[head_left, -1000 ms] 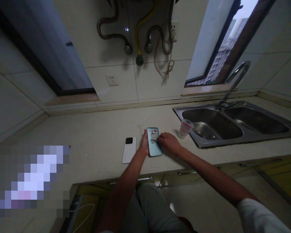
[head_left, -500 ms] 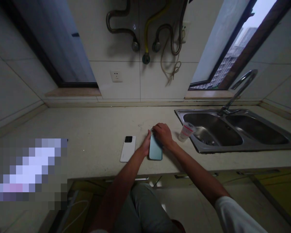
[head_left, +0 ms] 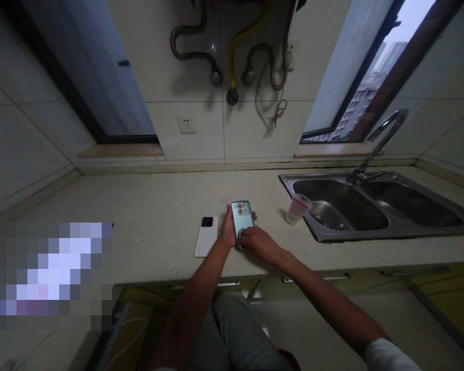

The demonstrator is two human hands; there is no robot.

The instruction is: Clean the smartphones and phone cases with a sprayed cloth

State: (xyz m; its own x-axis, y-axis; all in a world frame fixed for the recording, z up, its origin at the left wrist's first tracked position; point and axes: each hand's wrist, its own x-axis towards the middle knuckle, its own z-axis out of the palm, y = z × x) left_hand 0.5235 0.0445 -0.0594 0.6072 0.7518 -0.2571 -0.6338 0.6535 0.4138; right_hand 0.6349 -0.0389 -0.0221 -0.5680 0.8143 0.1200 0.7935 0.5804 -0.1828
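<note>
A light-blue phone [head_left: 243, 219] with a square camera block near its top is just over the counter, tilted slightly. My left hand [head_left: 228, 230] is wrapped around its left side, with fingertips showing past the right edge. My right hand [head_left: 260, 243] is closed at the phone's lower end, fingers curled over the bottom edge. Whether a separate case is on the phone, I cannot tell. To the left, a white phone [head_left: 206, 238] with a black camera block lies back up on the counter, partly behind my left wrist.
A clear plastic cup with red print [head_left: 297, 209] stands tilted beside the steel double sink [head_left: 317, 236] and its tap [head_left: 386, 136]. The pale counter [head_left: 139, 206] runs along the tiled wall, which carries a socket [head_left: 186, 124] and hanging hoses [head_left: 234, 56]. A blurred patch covers the lower left.
My right hand has moved from the light-blue phone's top end down to its bottom end. The phone's camera block now shows, and my left hand reaches around behind it.
</note>
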